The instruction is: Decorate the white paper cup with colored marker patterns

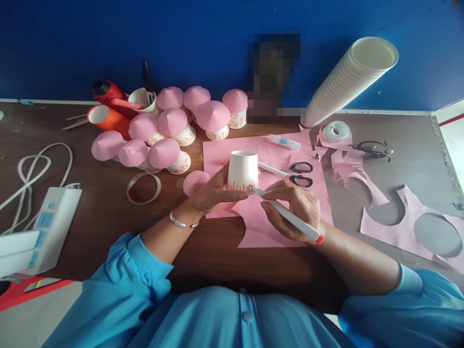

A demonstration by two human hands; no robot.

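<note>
On the brown wooden counter (108, 232), an upturned white paper cup (242, 169) stands mouth-down on a large sheet of pink paper (275, 227), just in front of the person. The left hand (217, 191) is curled around its lower wall and grips it near the rim. The right hand (293, 208) is closed in a writing grip on a white marker pen with a red end (290, 218). The pen's tip meets the cup low on its side, next to a row of short red strokes along the rim.

To draw these strokes well, it seems best for the left hand to pin the cup flat to the paper and turn it a little at a time. The pen hand could rest on the sheet and make short, even upward flicks of matching height. Light pressure should stop the thin wall from denting.

Black-handled scissors (301, 174) and a small glue bottle (283, 141) lie just behind the cup. A cluster of pink-capped decorated cups (170, 125) sits further back on the left, with a loose pink paper disc (194, 182) near the left hand. A tall leaning stack of white cups (348, 77) rises on the right.
</note>
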